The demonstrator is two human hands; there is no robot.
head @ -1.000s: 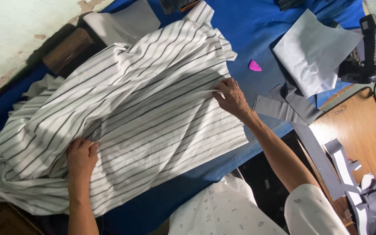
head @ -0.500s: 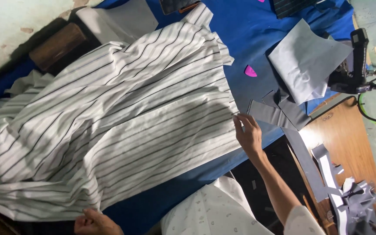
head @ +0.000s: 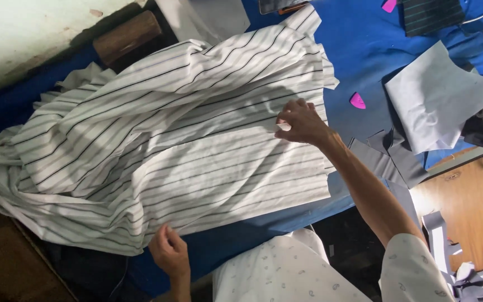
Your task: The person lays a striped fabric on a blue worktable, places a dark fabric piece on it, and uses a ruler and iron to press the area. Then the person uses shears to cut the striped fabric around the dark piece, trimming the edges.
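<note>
Lying spread over the blue-covered bench, white black-striped cotton fabric, left hand pinching its near edge, right hand gripping its far side, beside a pink triangular chalk.

blue cloth table cover – under everything | pink triangular chalk piece – 2 o'clock | pale grey fabric sheet at 3 o'clock | brown wooden block, 11 o'clock | grey fabric strips at 4 o'clock | orange-brown wooden board, 5 o'clock
</note>
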